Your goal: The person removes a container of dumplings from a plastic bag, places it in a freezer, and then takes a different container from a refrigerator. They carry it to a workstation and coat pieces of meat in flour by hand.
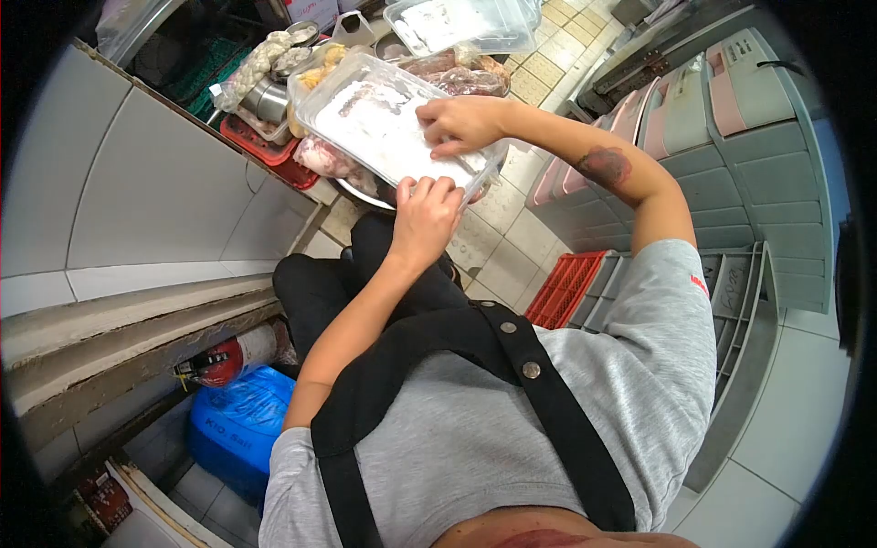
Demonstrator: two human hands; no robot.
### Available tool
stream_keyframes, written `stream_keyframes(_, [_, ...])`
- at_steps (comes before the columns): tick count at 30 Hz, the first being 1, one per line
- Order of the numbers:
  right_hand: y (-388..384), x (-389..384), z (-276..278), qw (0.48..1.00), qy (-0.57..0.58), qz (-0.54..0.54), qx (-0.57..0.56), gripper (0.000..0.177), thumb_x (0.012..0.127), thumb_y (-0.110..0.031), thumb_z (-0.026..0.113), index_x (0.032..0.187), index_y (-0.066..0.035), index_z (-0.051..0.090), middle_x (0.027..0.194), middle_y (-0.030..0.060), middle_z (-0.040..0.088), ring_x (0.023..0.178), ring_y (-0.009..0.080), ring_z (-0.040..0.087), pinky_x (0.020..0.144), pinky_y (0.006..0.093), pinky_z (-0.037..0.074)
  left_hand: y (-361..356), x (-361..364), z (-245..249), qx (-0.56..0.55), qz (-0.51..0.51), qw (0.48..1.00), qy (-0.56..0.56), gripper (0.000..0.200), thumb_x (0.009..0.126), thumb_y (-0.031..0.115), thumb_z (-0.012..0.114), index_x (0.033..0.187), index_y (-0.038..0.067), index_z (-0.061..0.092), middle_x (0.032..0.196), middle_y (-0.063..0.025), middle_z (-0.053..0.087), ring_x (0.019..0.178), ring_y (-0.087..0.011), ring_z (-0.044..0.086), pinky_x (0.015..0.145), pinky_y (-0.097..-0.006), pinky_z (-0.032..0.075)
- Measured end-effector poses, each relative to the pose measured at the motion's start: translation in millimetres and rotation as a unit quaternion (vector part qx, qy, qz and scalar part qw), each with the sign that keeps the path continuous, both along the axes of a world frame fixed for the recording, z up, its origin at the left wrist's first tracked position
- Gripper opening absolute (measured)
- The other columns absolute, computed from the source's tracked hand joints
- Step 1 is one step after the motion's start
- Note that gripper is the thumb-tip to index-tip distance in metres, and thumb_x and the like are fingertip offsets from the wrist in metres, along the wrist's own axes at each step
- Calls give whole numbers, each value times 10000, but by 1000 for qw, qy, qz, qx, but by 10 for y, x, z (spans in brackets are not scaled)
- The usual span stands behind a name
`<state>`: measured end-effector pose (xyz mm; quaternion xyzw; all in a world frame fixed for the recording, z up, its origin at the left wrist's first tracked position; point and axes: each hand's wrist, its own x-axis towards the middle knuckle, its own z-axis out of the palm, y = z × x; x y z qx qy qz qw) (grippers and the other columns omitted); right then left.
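A clear plastic tub (pixel 402 169) of white powder (pixel 379 128) is tilted in front of me, over the lap end of the work area. My left hand (pixel 425 219) grips its near rim, fingers curled over the edge. Inside the tub, my right hand (pixel 464 124) reaches in from the right, palm down. Its fingers are bent and apart, with the tips at the powder. A darker patch shows in the powder near the far end. Under the tub, a white bowl rim (pixel 365 194) and pale pink raw meat (pixel 327 162) are partly hidden.
Another clear tub (pixel 466 41) with white powder stands at the far side, near bagged dark meat (pixel 468 75). A red tray (pixel 260 151) and steel pot (pixel 265 99) are at left. Drawers (pixel 676 110) and a red crate (pixel 568 288) line the right. A blue container (pixel 237 429) sits lower left.
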<state>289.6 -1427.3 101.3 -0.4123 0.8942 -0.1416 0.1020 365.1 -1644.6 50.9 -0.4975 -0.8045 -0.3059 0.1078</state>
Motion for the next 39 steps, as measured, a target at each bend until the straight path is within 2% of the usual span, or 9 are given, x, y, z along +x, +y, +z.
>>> stream_keyframes(3, [-31, 68, 105, 997, 39, -51, 31, 361, 770, -320, 725, 956, -33, 611, 1149, 155, 543, 1031, 336, 562, 832, 418, 466, -14, -5, -15, 1, -5, 1000, 3, 291, 708, 128, 744, 987, 103, 669, 962, -12, 593, 926, -204, 565, 879, -410, 368])
stream_keyframes(10, [-77, 457, 231, 974, 118, -189, 50, 627, 687, -407, 785, 1194, -107, 572, 1216, 118, 546, 1120, 301, 553, 895, 446, 469, -24, -26, -59, 29, -1, 999, 34, 191, 749, 138, 671, 934, 90, 663, 918, -12, 585, 893, -187, 555, 874, -404, 381])
stream_keyframes(14, [-134, 683, 86, 965, 153, -204, 63, 497, 690, -330, 772, 1138, -205, 599, 1214, 66, 561, 1147, 240, 544, 878, 476, 463, 2, -15, -63, 35, 5, 998, 46, 164, 768, 140, 640, 919, 81, 664, 901, -14, 587, 878, -186, 559, 865, -401, 380])
stream_keyframes(18, [-198, 695, 167, 942, 143, -254, 165, 426, 657, -215, 747, 1060, -213, 611, 1184, -44, 586, 1176, 171, 524, 837, 390, 454, -9, -7, -46, 42, -1, 998, 48, 142, 775, 137, 626, 901, 80, 659, 877, -16, 578, 859, -186, 556, 847, -397, 381])
stream_keyframes(24, [-302, 679, 221, 946, 57, -242, 209, 470, 710, -193, 761, 1144, -177, 580, 1290, -3, 539, 1230, 202, 496, 865, 470, 489, -42, -28, -62, 36, -12, 998, 40, 156, 774, 130, 618, 916, 76, 650, 881, -25, 572, 864, -196, 557, 848, -388, 383])
stream_keyframes(27, [-123, 693, 142, 964, 57, -202, 163, 533, 766, -251, 743, 1249, -179, 528, 1419, 53, 463, 1307, 275, 447, 893, 543, 493, -64, -40, -43, 68, -23, 997, 11, 221, 746, 108, 643, 963, 65, 639, 915, -41, 579, 912, -212, 568, 888, -410, 385])
stream_keyframes(30, [-116, 640, 387, 955, -77, -278, 72, 603, 789, -268, 735, 1328, -184, 479, 1493, 77, 386, 1344, 322, 406, 944, 508, 482, -84, -55, -4, 98, -24, 994, -31, 311, 705, 85, 681, 1009, 54, 625, 947, -56, 584, 960, -226, 574, 952, -449, 377])
stream_keyframes(33, [-8, 611, 203, 973, 94, -193, 81, 623, 782, -267, 737, 1342, -185, 477, 1480, 91, 404, 1280, 326, 478, 953, 465, 485, -107, -32, -16, 90, -14, 995, -34, 323, 672, 75, 710, 982, 57, 620, 924, -55, 577, 956, -229, 574, 1003, -478, 364])
stream_keyframes(39, [-112, 508, 313, 961, -14, -227, 156, 589, 777, -279, 733, 1317, -179, 519, 1338, 93, 547, 1133, 287, 593, 916, 475, 492, -147, -10, -75, 72, -14, 997, -11, 161, 672, 86, 708, 793, 84, 603, 795, -45, 534, 855, -228, 566, 1010, -486, 359])
